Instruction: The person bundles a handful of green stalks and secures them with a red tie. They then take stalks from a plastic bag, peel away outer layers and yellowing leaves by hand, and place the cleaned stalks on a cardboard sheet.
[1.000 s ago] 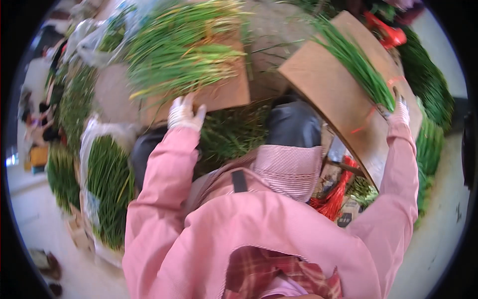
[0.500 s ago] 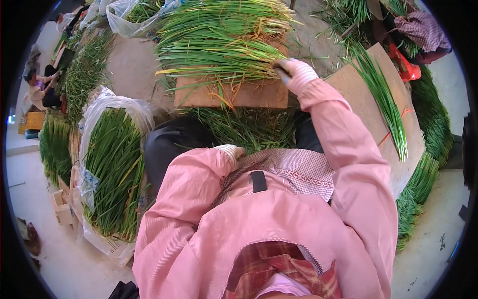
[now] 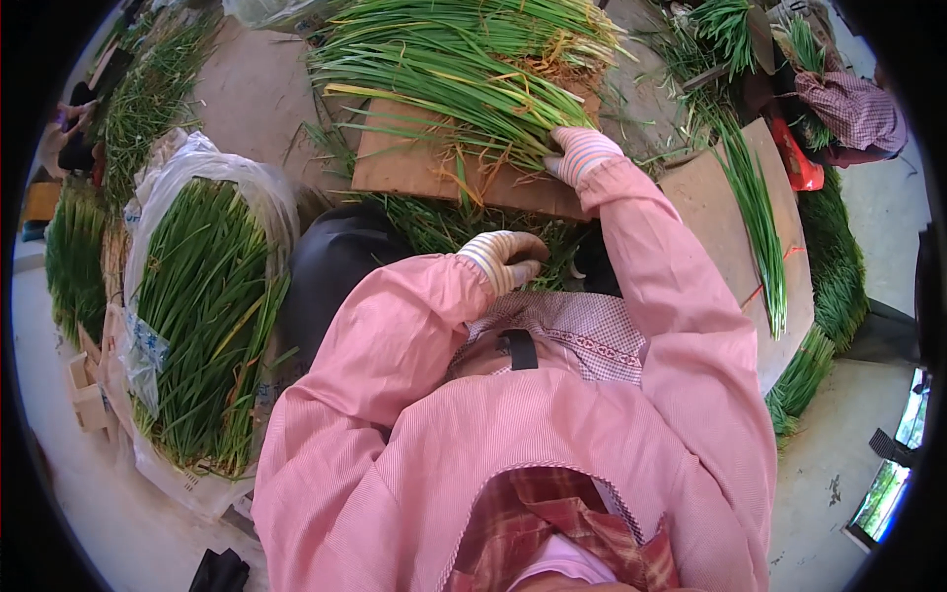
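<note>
A heap of long green chives [image 3: 424,44] lies across a brown board [image 3: 395,163] in front of me, pale root ends toward the right. My right hand [image 3: 584,155], in a striped glove, grips the root ends of the nearest chives at the board's right edge. Its fingertips are partly hidden among the stalks. My left hand [image 3: 505,259], gloved the same way, hovers over my lap below the board, with its fingers loosely curved and apart from the thumb. Nothing shows in it. Some yellowed leaves hang over the board's front edge.
At my left stands a plastic-lined crate of chives [image 3: 202,326]. On my right, a tilted board [image 3: 705,207] bears a tied bunch of chives [image 3: 755,227]; more chives [image 3: 834,257] stand beyond it. Loose trimmings [image 3: 148,118] cover the far left. Another person's checked sleeve [image 3: 853,109] shows at upper right.
My left hand has risen from my lap toward the board, its fingers coming into view. My right hand has stayed at the root ends, and the nearest chives there now slant more toward me.
</note>
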Demonstrator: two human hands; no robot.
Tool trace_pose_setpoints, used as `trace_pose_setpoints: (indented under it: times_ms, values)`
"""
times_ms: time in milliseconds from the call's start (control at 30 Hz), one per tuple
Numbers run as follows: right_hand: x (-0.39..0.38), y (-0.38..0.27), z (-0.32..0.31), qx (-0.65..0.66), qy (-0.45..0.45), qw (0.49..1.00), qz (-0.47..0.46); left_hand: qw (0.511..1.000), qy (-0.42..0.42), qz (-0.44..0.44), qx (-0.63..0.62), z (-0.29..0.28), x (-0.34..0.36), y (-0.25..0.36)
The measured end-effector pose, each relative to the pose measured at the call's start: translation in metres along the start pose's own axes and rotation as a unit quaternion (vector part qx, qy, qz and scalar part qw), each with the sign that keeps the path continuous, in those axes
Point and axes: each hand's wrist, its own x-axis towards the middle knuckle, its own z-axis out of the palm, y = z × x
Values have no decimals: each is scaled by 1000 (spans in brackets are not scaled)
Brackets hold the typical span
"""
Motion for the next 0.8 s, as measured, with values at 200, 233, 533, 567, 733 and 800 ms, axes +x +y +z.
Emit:
trace_pose_setpoints:
  times_ms: [200,233,533,567,733,800]
  values:
    - [4,25,-33,346,42,937,31,985,107,112,-77,-18,-10,5]
    - [-6,21,-35,439,73,896,4,974,153,128,-110,-18,-14,5]
    - [-31,3,21,285,78,955,-10,934,257,49,-245,-4,-4,19]
    - [-32,-1,18,190,89,978,-20,930,272,48,-243,-3,-3,15]
    - [-25,9,31,148,100,983,43,951,224,28,-210,8,-6,26]
    - [-21,13,24,135,84,987,38,952,227,11,-207,8,-5,21]
